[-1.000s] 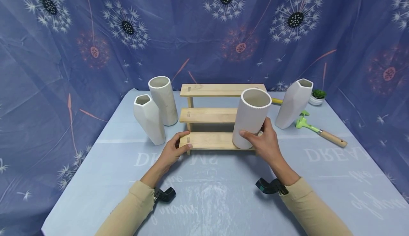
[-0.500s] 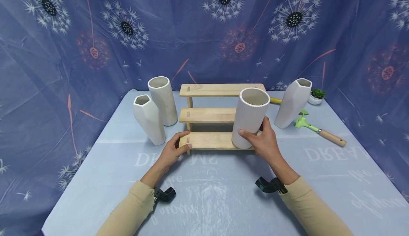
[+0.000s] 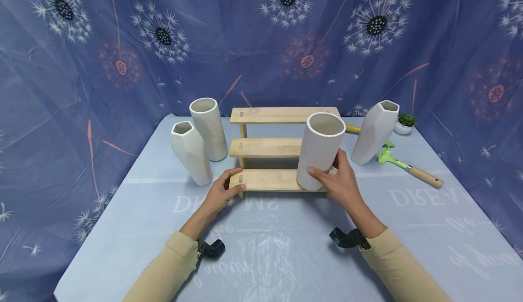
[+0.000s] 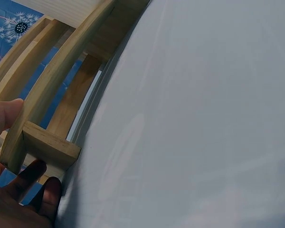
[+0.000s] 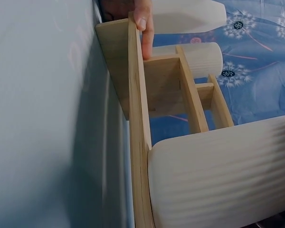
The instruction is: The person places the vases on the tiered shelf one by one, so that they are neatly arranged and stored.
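Observation:
A three-tier wooden shelf stand (image 3: pixel 265 147) stands mid-table. My left hand (image 3: pixel 220 190) grips the left end of its lowest board, thumb on the front edge; in the left wrist view the fingers (image 4: pixel 50 194) reach under the board beside the leg. At the right end of that same board stands a white ribbed cylindrical vase (image 3: pixel 320 152), upright. My right hand (image 3: pixel 339 179) holds this vase low on its right side, thumb across the front. In the right wrist view the base of the ribbed vase (image 5: pixel 218 175) meets the lowest board (image 5: pixel 137 118).
Left of the stand are a white faceted vase (image 3: pixel 192 154) and another ribbed vase (image 3: pixel 210 129). To the right stand a faceted vase (image 3: pixel 376 134) and a small potted succulent (image 3: pixel 406 124). A green garden hand tool (image 3: pixel 410 168) with a wooden handle lies nearby. A yellow handle (image 3: pixel 352 129) shows behind.

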### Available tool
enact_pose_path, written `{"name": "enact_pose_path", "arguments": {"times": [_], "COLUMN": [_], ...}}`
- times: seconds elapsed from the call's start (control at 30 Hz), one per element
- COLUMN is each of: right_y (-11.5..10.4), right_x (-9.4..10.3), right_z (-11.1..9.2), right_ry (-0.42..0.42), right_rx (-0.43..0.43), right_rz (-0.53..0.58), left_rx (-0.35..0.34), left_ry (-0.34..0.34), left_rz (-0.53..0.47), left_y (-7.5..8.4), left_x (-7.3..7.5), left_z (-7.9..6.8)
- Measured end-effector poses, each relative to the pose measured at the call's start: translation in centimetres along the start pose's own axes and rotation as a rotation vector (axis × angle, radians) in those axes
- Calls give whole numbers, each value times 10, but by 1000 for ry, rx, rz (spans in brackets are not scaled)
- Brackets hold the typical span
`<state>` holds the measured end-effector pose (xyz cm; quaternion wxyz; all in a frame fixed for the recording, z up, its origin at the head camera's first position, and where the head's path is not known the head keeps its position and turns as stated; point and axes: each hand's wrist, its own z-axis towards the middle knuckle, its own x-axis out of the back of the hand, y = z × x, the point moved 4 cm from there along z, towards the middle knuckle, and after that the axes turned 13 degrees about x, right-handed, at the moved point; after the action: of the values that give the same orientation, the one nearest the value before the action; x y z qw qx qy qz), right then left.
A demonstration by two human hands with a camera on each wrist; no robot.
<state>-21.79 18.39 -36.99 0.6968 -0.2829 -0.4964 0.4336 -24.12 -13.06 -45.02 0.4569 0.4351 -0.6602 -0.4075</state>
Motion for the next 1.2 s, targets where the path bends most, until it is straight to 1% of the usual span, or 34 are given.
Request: {"name": "enact_pose_path", "arguments": {"times": [0.1, 0.2, 0.4, 0.53, 0.67, 0.9, 1.03, 1.2], "right_y": [2, 2, 5, 10, 17, 29, 37, 45], "right_x": [2, 5, 13, 19, 25, 32, 34, 36], "right_z": [-2, -5, -9, -11, -12, -14, -15, -16], "right_ry": [3, 21, 65, 72, 78, 78, 66, 27], "right_rx": [-9, 2, 97, 147, 172, 188, 170, 129], "right_rz": [-9, -9, 28, 22, -1, -39, -66, -71], "left_rx": [3, 4, 4, 8, 9, 9, 23, 18], "left_ry": [-2, -4, -5, -4, -1, 4, -5, -26], "left_rz": [-5, -2, 0, 1, 0, 0, -9, -21], "left_y": [0, 0, -1, -1, -1, -1, 2, 14], "left_x": [0, 0, 0, 0, -1, -2, -1, 0], "left_z": [0, 0, 1, 1, 2, 2, 1, -11]}}
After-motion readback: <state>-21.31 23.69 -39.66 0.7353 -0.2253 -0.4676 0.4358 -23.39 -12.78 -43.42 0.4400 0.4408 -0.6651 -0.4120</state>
